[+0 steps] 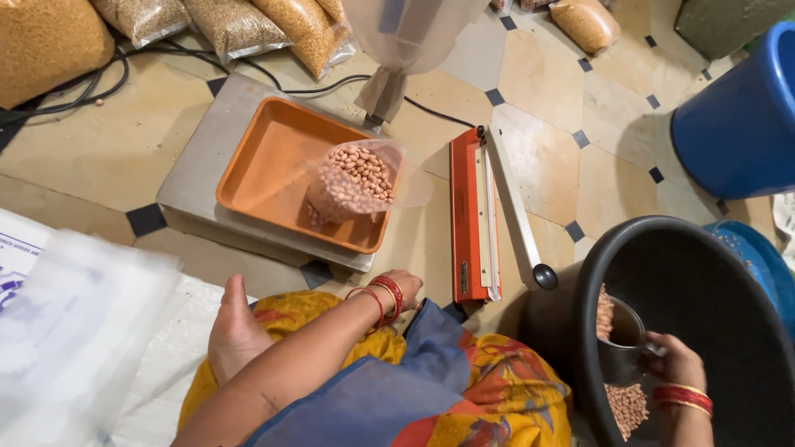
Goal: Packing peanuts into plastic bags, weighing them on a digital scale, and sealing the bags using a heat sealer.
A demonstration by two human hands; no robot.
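My right hand [677, 362] is inside a black tub [704, 265] at the lower right, shut on a small metal cup [623, 341] that holds peanuts. More peanuts [627, 407] lie at the tub's bottom. My left hand [404, 286], with red bangles at the wrist, rests on my knee and holds nothing. Just beyond it, a clear plastic bag of peanuts [356, 184] stands open-topped on an orange tray [269, 170]. The tray sits on a steel weighing scale [199, 178].
An orange heat sealer [465, 223] with its arm raised lies between the scale and the tub. Filled grain bags [236, 25] and black cables [74, 95] line the back. A blue drum [741, 116] stands at right. Clear empty bags [74, 323] are stacked at left.
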